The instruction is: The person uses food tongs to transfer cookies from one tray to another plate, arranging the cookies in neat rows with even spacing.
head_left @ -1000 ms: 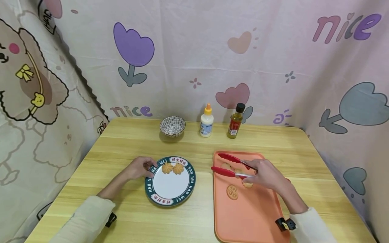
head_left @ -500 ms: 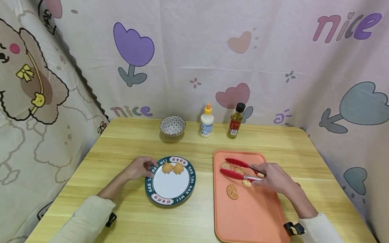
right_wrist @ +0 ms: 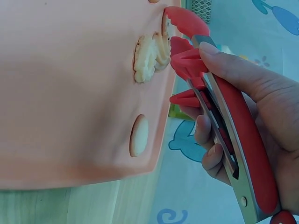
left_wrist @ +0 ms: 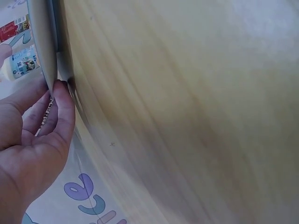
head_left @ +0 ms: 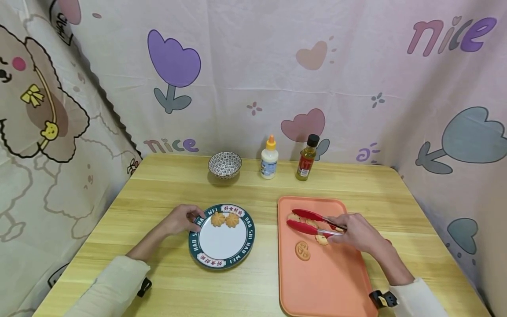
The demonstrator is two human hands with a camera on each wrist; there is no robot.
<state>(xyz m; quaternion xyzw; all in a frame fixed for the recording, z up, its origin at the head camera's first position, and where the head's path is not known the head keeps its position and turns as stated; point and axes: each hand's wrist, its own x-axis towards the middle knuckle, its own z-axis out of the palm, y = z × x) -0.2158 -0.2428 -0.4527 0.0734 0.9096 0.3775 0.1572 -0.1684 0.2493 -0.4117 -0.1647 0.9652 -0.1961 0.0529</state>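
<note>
Could easily slip through between the round green-rimmed white plate (head_left: 222,241) and flat orange rectangular tray (head_left: 317,284); kinda blocked straight behind by a white orange-tipped bottle (head_left: 269,164), over the tray by red-and-steel tongs (head_left: 303,227).

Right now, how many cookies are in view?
7: two cookies side by side on the plate; five cookies on the tray, four under or beside the tongs, one apart. More may be hidden.

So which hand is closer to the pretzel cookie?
The right hand: it holds the tongs right of the pretzel cookie. The left hand is farther left, pinching the plate.
</note>
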